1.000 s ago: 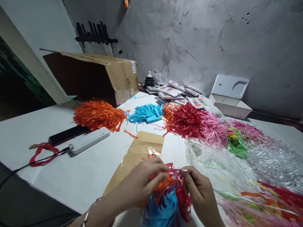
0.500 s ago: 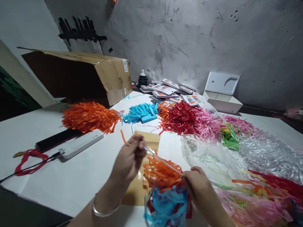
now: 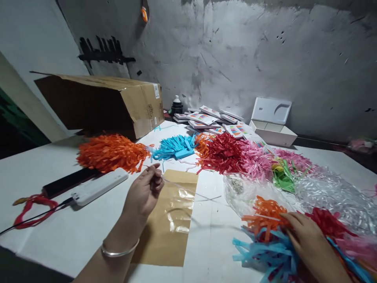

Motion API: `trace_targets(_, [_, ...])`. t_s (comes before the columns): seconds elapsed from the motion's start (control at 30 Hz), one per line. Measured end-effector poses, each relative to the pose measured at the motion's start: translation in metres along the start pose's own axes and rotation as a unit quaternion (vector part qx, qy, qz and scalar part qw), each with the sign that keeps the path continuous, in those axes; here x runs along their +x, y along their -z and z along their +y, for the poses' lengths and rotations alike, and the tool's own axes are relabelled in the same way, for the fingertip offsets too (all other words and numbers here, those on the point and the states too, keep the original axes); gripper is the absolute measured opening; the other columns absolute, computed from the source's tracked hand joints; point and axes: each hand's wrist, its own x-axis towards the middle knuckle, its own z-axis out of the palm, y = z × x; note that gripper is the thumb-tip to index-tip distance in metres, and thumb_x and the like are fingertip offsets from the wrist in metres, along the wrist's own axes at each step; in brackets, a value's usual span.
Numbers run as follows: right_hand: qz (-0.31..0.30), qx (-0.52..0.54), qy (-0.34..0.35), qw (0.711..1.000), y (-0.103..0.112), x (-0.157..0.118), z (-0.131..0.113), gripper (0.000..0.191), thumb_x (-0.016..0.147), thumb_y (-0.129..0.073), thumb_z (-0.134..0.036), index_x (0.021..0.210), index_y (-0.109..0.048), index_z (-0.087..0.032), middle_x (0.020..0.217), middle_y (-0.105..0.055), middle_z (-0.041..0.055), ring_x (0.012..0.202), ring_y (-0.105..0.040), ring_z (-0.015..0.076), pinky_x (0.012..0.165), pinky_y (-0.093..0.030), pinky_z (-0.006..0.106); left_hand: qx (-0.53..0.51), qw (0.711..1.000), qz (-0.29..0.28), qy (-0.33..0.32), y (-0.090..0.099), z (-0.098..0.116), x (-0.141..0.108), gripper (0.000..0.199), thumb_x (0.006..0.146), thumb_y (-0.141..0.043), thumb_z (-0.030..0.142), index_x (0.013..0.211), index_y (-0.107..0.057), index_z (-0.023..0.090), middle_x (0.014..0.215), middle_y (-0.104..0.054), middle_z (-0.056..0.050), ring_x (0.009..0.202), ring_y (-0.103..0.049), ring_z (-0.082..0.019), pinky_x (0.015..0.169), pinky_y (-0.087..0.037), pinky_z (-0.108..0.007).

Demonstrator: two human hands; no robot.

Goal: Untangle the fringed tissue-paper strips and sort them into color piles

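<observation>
My left hand [image 3: 147, 188], with a silver bangle at the wrist, pinches a thin pale string [image 3: 182, 184] whose other end hangs loose to the right. Below the string lies a brown envelope [image 3: 165, 236] with shiny clear tape on it. On the right, my right hand [image 3: 303, 232] holds a bundle of paper fringe, its upper part orange [image 3: 268, 208] and its lower part blue [image 3: 271, 251]. Part of the bundle is blurred or hidden behind the fingers.
Orange fringe [image 3: 112, 151], blue fringe [image 3: 175, 147] and red fringe [image 3: 225, 151] lie across the table [image 3: 70, 232]. Behind them stand a cardboard box [image 3: 141, 106], stacked printed boxes [image 3: 206, 118] and an open white box [image 3: 273, 131]. Silver strands [image 3: 332, 192] lie right.
The orange and blue bundle has moved right with my right hand, uncovering the envelope. My left hand has shifted left with the string, which no longer stretches between both hands. The view has tilted up slightly.
</observation>
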Motion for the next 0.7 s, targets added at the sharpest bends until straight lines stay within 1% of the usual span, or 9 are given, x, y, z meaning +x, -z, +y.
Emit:
trace_targets(0.07, [-0.02, 0.059, 0.015, 0.998, 0.0, 0.013, -0.042, 0.034, 0.091, -0.051, -0.029, 0.117, -0.072, -0.022, 0.117, -0.072, 0.012, 0.107, -0.067, 0.0285, 0.094, -0.053, 0.045, 0.02, 1.0, -0.017, 0.009, -0.002, -0.005, -0.009, 0.012, 0.092, -0.058, 0.007, 0.089, -0.069, 0.008, 0.061, -0.06, -0.001, 0.044, -0.049, -0.007, 0.036, -0.04, -0.013])
trace_targets(0.13, [-0.057, 0.142, 0.046, 0.987, -0.001, 0.028, -0.085, 0.036, 0.092, -0.051, -0.025, 0.123, -0.068, -0.023, 0.123, -0.069, 0.0119, 0.114, -0.065, 0.0264, 0.096, -0.054, 0.042, 0.037, 0.998, -0.043, 0.016, -0.004, -0.006, -0.017, 0.005, 0.087, -0.067, 0.008, 0.09, -0.07, 0.009, 0.062, -0.061, -0.001, 0.046, -0.049, -0.007, 0.039, -0.042, -0.012])
trace_targets(0.2, [-0.098, 0.208, 0.073, 0.97, -0.004, 0.044, -0.122, 0.034, 0.093, -0.051, -0.023, 0.121, -0.069, -0.023, 0.121, -0.07, 0.0125, 0.112, -0.065, 0.0264, 0.096, -0.054, 0.042, 0.044, 0.996, -0.071, 0.019, -0.006, -0.003, -0.023, 0.011, 0.081, -0.073, 0.009, 0.091, -0.07, 0.011, 0.062, -0.061, 0.0, 0.048, -0.049, -0.006, 0.042, -0.043, -0.012])
trace_targets(0.27, [-0.145, 0.276, 0.072, 0.947, -0.01, 0.057, -0.15, 0.034, 0.092, -0.051, -0.021, 0.122, -0.068, -0.021, 0.121, -0.07, 0.0136, 0.112, -0.065, 0.0277, 0.097, -0.052, 0.045, 0.045, 0.995, -0.09, 0.02, -0.008, 0.001, -0.028, 0.016, 0.076, -0.076, 0.009, 0.091, -0.07, 0.012, 0.062, -0.061, 0.0, 0.049, -0.049, -0.007, 0.043, -0.042, -0.012])
trace_targets(0.37, [-0.198, 0.358, 0.051, 0.911, -0.026, 0.073, -0.176, 0.035, 0.09, -0.058, -0.025, 0.124, -0.066, -0.02, 0.123, -0.069, 0.0131, 0.114, -0.064, 0.0285, 0.1, -0.049, 0.046, 0.053, 0.992, -0.108, 0.028, -0.011, 0.008, -0.035, 0.019, 0.074, -0.078, 0.012, 0.092, -0.07, 0.013, 0.064, -0.062, 0.0, 0.05, -0.048, -0.007, 0.044, -0.042, -0.014])
trace_targets(0.5, [-0.213, 0.423, 0.041, 0.88, -0.045, 0.088, -0.207, 0.038, 0.085, -0.068, -0.033, 0.121, -0.066, -0.022, 0.12, -0.071, 0.0096, 0.11, -0.065, 0.0262, 0.096, -0.049, 0.04, 0.067, 0.989, -0.122, 0.051, -0.013, 0.011, -0.042, 0.022, 0.077, -0.079, 0.023, 0.095, -0.07, 0.014, 0.066, -0.062, -0.001, 0.052, -0.051, -0.008, 0.048, -0.044, -0.016])
trace_targets(0.6, [-0.212, 0.468, 0.034, 0.857, -0.048, 0.095, -0.23, 0.024, 0.092, -0.06, -0.038, 0.101, -0.071, -0.019, 0.096, -0.073, 0.0055, 0.09, -0.066, 0.0201, 0.081, -0.05, 0.031, 0.073, 0.986, -0.132, 0.066, -0.01, 0.008, -0.042, 0.025, 0.079, -0.08, 0.035, 0.09, -0.07, 0.015, 0.063, -0.062, 0.0, 0.05, -0.05, -0.009, 0.047, -0.043, -0.017])
trace_targets(0.63, [-0.213, 0.479, 0.031, 0.851, -0.046, 0.096, -0.235, 0.027, 0.095, -0.054, -0.04, 0.094, -0.07, -0.019, 0.083, -0.07, 0.0031, 0.08, -0.064, 0.0173, 0.073, -0.048, 0.028, 0.076, 0.986, -0.132, 0.07, -0.008, 0.006, -0.04, 0.026, 0.079, -0.08, 0.037, 0.088, -0.07, 0.015, 0.063, -0.062, 0.0, 0.049, -0.05, -0.009, 0.047, -0.042, -0.017])
trace_targets(0.7, [-0.21, 0.516, 0.008, 0.831, -0.043, 0.097, -0.237, 0.038, 0.1, -0.045, -0.046, 0.084, -0.067, -0.018, 0.063, -0.056, -0.0023, 0.061, -0.053, 0.0125, 0.058, -0.04, 0.024, 0.083, 0.987, -0.122, 0.067, -0.002, 0.004, -0.034, 0.027, 0.08, -0.08, 0.038, 0.084, -0.069, 0.014, 0.064, -0.064, -0.001, 0.05, -0.051, -0.009, 0.047, -0.042, -0.018])
